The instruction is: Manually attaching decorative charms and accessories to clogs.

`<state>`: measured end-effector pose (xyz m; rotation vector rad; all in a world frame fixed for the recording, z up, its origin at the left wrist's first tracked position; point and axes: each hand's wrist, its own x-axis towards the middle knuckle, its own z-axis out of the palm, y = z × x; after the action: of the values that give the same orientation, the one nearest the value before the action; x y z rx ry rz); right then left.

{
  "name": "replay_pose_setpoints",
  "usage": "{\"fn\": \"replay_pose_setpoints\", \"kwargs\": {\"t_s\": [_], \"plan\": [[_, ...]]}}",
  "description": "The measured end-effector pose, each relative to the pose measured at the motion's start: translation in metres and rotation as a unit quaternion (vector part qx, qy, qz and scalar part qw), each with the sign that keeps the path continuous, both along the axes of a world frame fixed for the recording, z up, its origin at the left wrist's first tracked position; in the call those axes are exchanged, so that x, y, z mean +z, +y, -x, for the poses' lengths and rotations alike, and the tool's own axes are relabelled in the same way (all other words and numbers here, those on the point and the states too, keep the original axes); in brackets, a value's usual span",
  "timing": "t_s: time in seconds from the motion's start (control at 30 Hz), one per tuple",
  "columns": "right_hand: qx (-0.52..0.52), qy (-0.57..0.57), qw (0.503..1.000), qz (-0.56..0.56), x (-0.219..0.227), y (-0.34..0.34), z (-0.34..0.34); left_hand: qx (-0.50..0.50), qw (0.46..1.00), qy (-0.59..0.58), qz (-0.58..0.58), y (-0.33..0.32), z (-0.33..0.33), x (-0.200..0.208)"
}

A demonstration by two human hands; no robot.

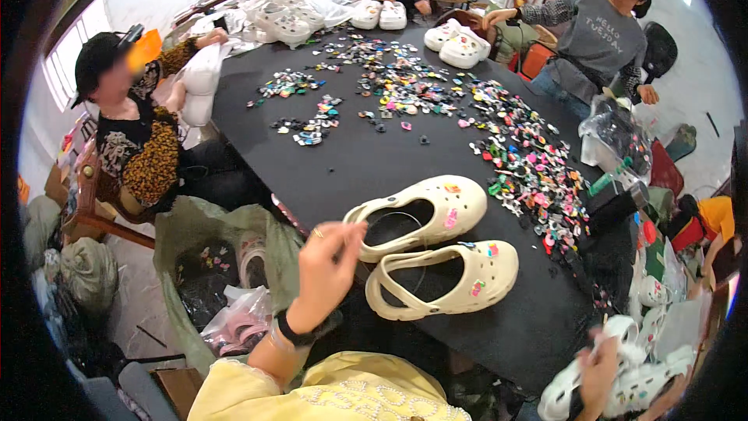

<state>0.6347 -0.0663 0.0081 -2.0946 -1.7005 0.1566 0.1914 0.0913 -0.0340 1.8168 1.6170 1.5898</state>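
- My left hand (327, 265) hovered at the near left edge of the black table (374, 148); its fingertips were pinched together on something too small to tell, just beside the heel of the farther cream clog (425, 210).
- The nearer cream clog (448, 281) lay right beside its mate, toes pointing right; both carried small coloured charms.
- My right hand (596, 370) was low at the near right, fingers clamped on the strap of a white clog (623, 382).
- A spread of colourful charms (522, 156) covered the table's far and right side; a green sack (210, 265) sat left of me.
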Motion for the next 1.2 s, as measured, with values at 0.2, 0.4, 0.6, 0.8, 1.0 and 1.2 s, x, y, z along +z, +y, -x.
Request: {"fn": "replay_pose_setpoints", "kwargs": {"t_s": [0.2,0.4,0.6,0.8,1.0,1.2], "plan": [[0.111,0.054,0.986,0.112,0.048,0.008,0.059,0.058,0.980,0.134,0.134,0.101,0.095,-0.054],[-0.091,-0.008,0.993,-0.073,0.067,-0.014,0.035,-0.033,0.954,0.297,0.029,0.164,0.097,-0.102],[-0.248,0.181,0.820,-0.483,0.095,-0.074,0.007,-0.035,0.954,0.296,0.024,0.166,0.109,-0.113],[-0.347,0.167,0.737,-0.555,0.096,-0.112,0.017,-0.025,0.959,0.281,0.030,0.176,0.126,-0.128],[-0.277,0.218,0.794,-0.495,0.084,-0.108,0.013,-0.021,0.966,0.240,0.089,0.178,0.129,-0.125],[-0.173,0.484,0.723,-0.463,0.064,-0.054,0.010,-0.074,0.982,0.101,0.144,0.146,0.084,-0.042]]}}
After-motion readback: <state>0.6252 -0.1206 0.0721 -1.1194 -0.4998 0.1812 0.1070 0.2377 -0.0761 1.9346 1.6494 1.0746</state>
